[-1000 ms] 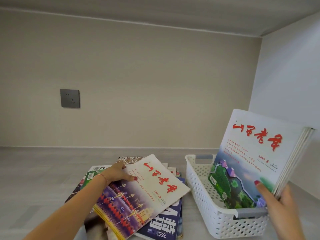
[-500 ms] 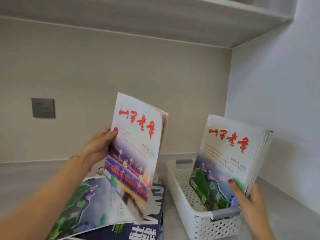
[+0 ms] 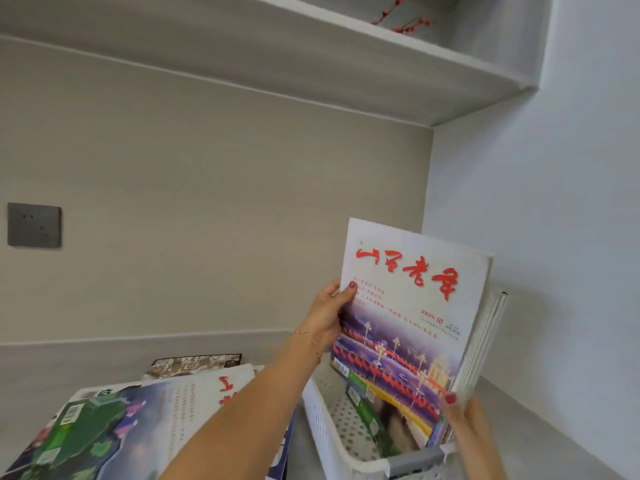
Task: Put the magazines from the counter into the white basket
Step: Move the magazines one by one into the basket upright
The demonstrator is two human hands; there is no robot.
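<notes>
- Our left arm reaches across to the right; the left hand (image 3: 325, 317) pinches the left edge of an upright magazine (image 3: 412, 327), thumb on the cover.
- Our right hand (image 3: 465, 422) grips the bundle's lower right corner.
- The magazines stand in the white basket (image 3: 329, 441).
- A pile (image 3: 131, 424) lies on the counter (image 3: 86, 362), left of the basket.

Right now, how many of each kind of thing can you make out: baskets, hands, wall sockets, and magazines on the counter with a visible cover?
White basket: 1
Hands, left hand and right hand: 2
Wall socket: 1
Magazines on the counter showing a cover, green-cover magazine and brown patterned one: 2; others beneath are hidden
Total: 6
</notes>
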